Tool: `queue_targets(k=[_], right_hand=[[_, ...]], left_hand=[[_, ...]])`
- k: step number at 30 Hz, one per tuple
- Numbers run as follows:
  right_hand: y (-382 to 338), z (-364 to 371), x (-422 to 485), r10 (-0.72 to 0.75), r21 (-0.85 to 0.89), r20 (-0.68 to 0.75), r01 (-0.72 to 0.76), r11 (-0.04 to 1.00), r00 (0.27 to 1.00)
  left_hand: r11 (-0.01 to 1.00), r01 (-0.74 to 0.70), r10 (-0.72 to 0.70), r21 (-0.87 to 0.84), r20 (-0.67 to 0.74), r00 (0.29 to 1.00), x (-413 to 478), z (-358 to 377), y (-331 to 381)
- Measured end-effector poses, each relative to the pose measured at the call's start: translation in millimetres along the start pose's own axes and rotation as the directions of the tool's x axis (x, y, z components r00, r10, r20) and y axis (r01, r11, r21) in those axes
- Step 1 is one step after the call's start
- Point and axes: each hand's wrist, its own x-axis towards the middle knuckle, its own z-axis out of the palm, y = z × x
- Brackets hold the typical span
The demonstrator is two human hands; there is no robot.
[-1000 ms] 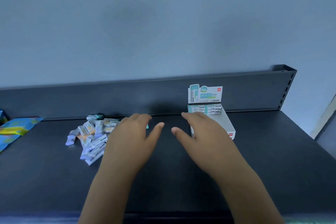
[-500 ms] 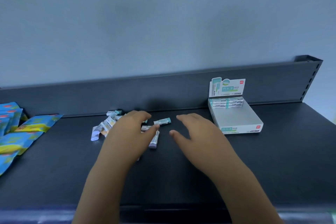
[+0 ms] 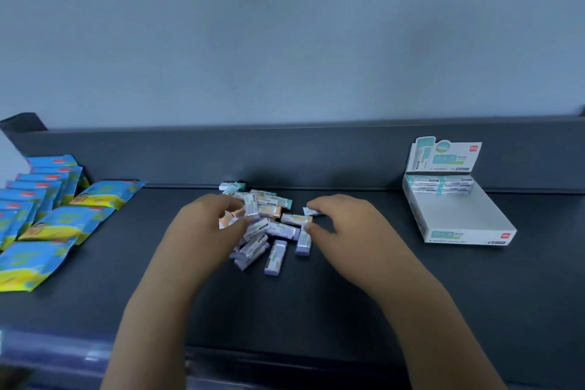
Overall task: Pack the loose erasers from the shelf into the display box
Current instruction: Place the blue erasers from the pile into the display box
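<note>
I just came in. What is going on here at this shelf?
A person is gathering loose erasers piled on the shelf. The left hand and right hand curl over the pile from either side; whether either already holds one is unclear. The display box stands apart to the right, with a few erasers at its back and the rest empty. Blue packets lie on the left.
</note>
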Motion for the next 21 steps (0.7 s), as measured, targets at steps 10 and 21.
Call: queue_targets(k=[10,21], right_hand=[[-15.7,18.1,48.6,0.209,-0.218,0.086,-0.186,0.958,0.974],[-5.5,44.7,87.8,0.386,-0.457,0.049,-0.323,0.829,0.921]], left_hand=[[0.992,-0.115,0.119,-0.052,0.088,0.989,29.9,-22.3,-43.1],[0.964,-0.256,0.266,-0.074,0.221,0.938,57.1,-28.4,-57.2]])
